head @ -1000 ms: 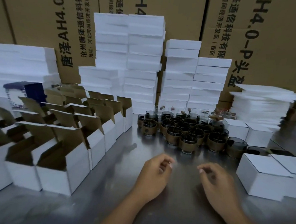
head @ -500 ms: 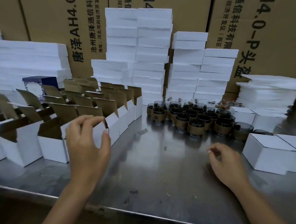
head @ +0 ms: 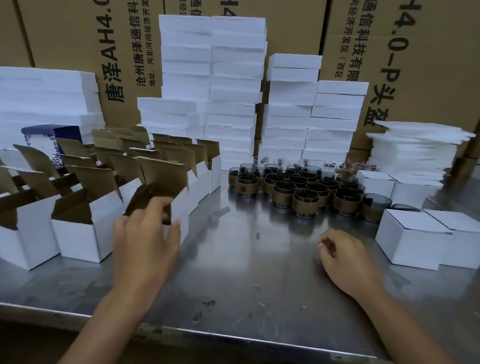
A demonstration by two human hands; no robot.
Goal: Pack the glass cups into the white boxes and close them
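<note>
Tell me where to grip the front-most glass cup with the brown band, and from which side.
Probably grip the front-most brown-banded glass cup around its band, coming from the near side with the right hand. It stands upright; other cups crowd it behind and beside, and only its front faces bare steel table.

Scuffed, reflective steel table (head: 255,281) before a wall of large brown printed cartons (head: 443,48), dim light

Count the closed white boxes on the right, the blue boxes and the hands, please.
Closed boxes: 4
Blue box: 1
Hands: 2, the left hand gripping an open box, the right hand holding nothing
Total: 7
</note>
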